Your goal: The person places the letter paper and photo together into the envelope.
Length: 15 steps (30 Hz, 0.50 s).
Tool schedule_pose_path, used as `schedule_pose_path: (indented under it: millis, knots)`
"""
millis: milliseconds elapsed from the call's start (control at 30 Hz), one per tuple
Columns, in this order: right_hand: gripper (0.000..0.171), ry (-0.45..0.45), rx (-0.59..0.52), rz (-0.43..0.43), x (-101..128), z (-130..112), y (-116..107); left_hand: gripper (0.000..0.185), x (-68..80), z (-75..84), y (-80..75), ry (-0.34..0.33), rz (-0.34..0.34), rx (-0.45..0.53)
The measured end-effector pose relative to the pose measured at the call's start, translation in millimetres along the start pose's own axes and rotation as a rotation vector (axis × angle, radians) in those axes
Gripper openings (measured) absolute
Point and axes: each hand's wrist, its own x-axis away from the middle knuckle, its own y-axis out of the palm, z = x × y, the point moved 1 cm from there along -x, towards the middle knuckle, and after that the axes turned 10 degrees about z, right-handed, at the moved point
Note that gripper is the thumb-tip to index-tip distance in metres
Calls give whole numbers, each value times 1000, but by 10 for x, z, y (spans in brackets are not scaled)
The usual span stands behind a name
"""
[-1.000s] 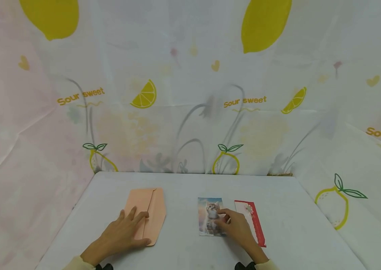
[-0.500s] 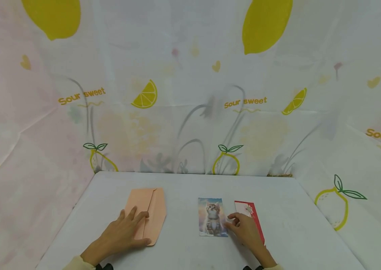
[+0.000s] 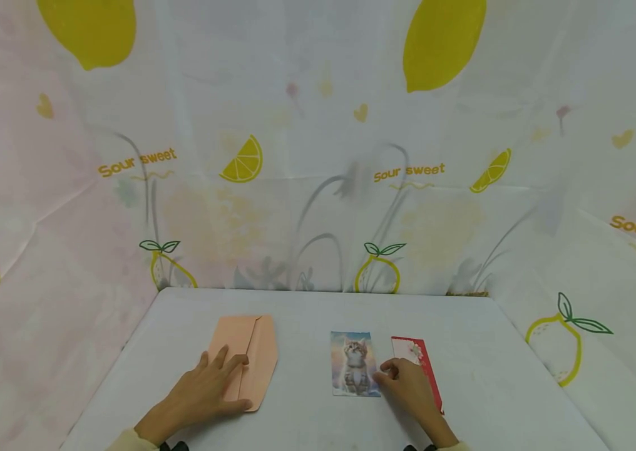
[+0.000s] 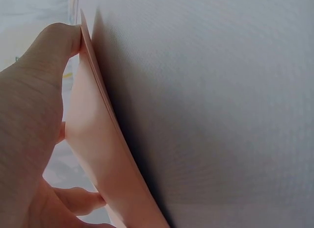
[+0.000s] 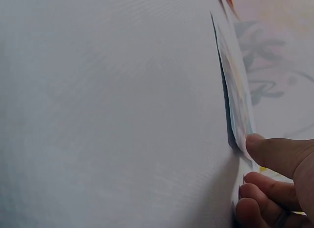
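Observation:
A peach envelope [image 3: 260, 369] lies at the left of the table, its pointed side toward the middle. My left hand [image 3: 200, 388] rests on it with fingers spread; in the left wrist view the thumb [image 4: 64, 39] touches its edge. Right of the middle lies a kitten picture card [image 3: 354, 364], face up. My right hand [image 3: 408, 385] is at its right edge, thumb and index finger bent toward each other. In the right wrist view the thumb [image 5: 274, 152] meets the card's near corner, other fingers curled below; I cannot tell whether they pinch the card.
A red-and-white card [image 3: 425, 369] with a flower lies under and beside my right hand, partly covered by it. The white table [image 3: 307, 313] ends at a lemon-print backdrop [image 3: 318, 219], which also stands on both sides.
My right hand has drawn back from the kitten card's face to its right edge, uncovering the picture and covering more of the red-and-white card. The left hand has not moved.

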Motion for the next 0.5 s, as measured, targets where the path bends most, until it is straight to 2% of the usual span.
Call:
schedule_pose_path:
  millis: [500]
  knots:
    - [23,66,-7,-31,-24,-17,58,83,4,-7,7,6,2,-2]
